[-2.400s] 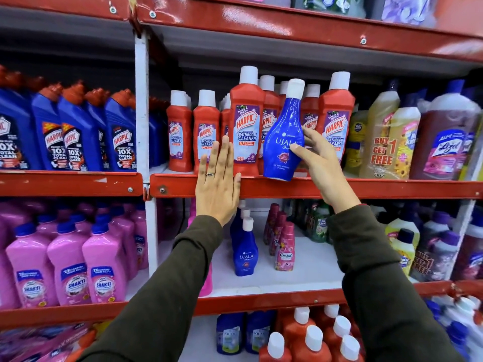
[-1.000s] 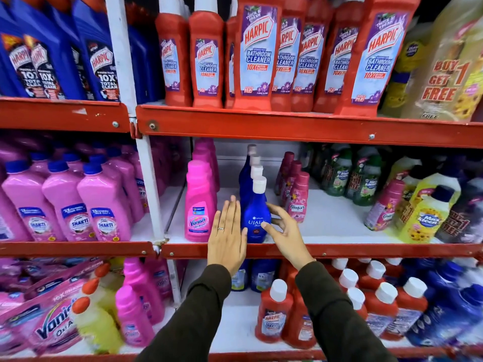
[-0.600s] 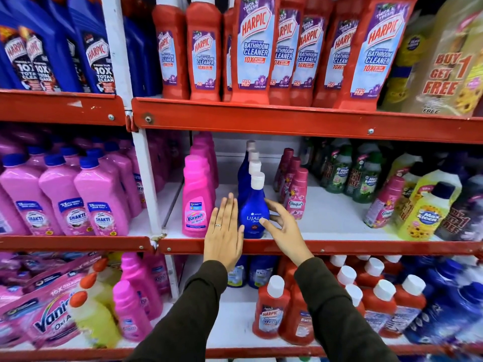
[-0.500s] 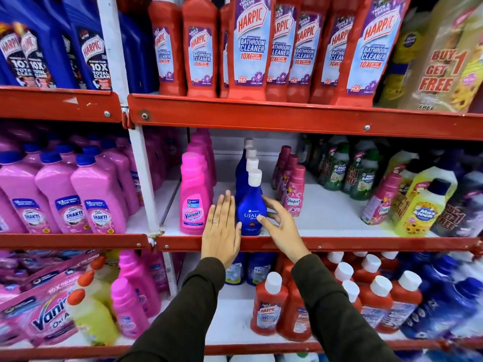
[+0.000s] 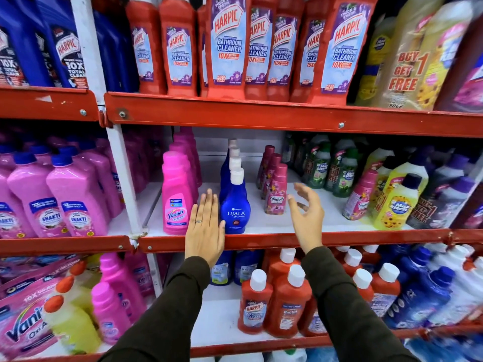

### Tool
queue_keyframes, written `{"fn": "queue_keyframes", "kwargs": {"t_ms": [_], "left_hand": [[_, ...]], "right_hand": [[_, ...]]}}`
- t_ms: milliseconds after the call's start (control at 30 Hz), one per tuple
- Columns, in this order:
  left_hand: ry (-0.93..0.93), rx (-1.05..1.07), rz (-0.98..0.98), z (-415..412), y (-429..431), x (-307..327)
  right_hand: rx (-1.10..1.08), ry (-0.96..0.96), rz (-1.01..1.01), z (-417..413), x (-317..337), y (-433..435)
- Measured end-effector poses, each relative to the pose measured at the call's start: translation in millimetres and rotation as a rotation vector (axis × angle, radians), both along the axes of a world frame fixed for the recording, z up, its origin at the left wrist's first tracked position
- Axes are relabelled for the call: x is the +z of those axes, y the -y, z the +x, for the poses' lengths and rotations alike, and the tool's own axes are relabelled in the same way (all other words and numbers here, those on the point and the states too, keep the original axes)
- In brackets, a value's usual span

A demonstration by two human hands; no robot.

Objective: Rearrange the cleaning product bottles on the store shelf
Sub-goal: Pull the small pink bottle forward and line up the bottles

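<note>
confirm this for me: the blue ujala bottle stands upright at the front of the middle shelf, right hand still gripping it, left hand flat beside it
Not quite. In the head view the right hand is open and clear of the blue Ujala bottle, off to its right near the Comfort bottle. The rest holds: the bottle stands upright at the middle shelf front, left hand flat beside it.
</note>
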State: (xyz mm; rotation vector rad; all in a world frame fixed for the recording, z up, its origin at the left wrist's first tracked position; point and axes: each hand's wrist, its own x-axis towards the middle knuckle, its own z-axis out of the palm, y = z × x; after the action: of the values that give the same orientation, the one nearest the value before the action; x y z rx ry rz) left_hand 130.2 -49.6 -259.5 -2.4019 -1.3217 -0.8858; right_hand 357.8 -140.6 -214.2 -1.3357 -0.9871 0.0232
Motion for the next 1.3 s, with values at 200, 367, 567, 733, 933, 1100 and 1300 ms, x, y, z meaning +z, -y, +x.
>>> {"fn": "queue_keyframes", "kwargs": {"t_ms": [200, 367, 567, 733, 933, 1100, 1300], "left_hand": [[-0.011, 0.006, 0.025, -1, -2, -1], [0.002, -0.015, 0.049, 2, -3, -1], [-0.004, -0.004, 0.052, 3, -3, -1], [-0.001, 0.002, 0.053, 4, -2, 0], [0.001, 0.009, 0.045, 3, -1, 0], [-0.008, 0.012, 0.044, 4, -2, -1], [-0.007, 0.017, 0.041, 4, -3, -2]], "right_hand": [[-0.334, 0.067, -0.016, 63, 18, 20], [-0.524, -0.054, -0.106, 112, 33, 35], [-0.517, -0.135, -0.262, 152, 38, 32], [-0.486, -0.206, -0.316, 165, 35, 26], [-0.451, -0.194, -0.277, 163, 34, 31], [-0.443, -0.112, -0.198, 129, 40, 35], [-0.296, -0.086, -0.137, 72, 52, 23]]}}
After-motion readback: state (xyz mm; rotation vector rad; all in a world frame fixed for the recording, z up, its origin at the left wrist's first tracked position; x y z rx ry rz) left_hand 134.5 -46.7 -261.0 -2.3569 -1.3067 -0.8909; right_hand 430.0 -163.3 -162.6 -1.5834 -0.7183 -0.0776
